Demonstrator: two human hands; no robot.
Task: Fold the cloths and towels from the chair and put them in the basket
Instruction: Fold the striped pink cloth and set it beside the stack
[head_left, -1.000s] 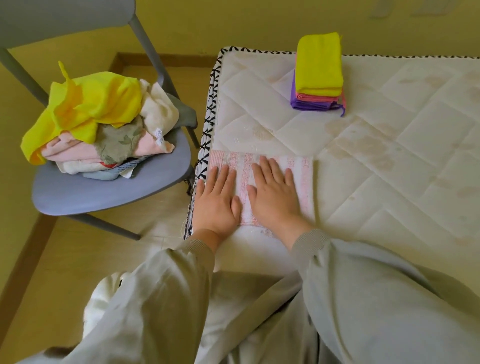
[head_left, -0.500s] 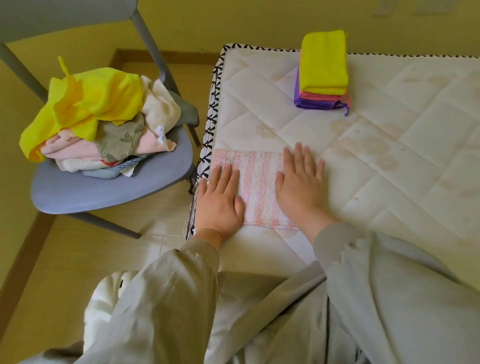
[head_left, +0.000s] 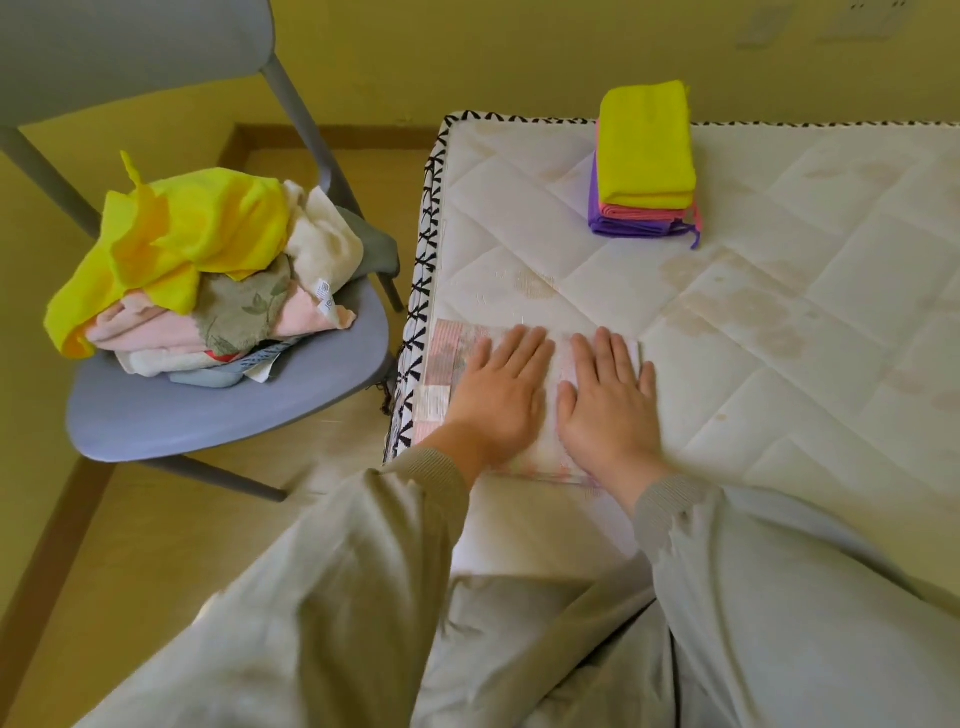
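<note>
A folded pink-and-white striped towel (head_left: 448, 358) lies at the near left corner of the quilted mattress (head_left: 753, 322). My left hand (head_left: 501, 395) and my right hand (head_left: 608, 400) press flat on it side by side, fingers straight. A grey chair (head_left: 208, 410) to the left carries a loose heap of cloths (head_left: 208, 280) with a yellow one on top. No basket is in view.
A neat stack of folded cloths (head_left: 647, 161), yellow over pink over purple, sits at the mattress's far edge by the yellow wall. Wooden floor lies between chair and mattress. My grey sleeves and lap fill the bottom of the view.
My right hand has slid back left from the towel's right edge to lie beside my left hand. My left hand has shifted a little to the right. The view moved slightly.
</note>
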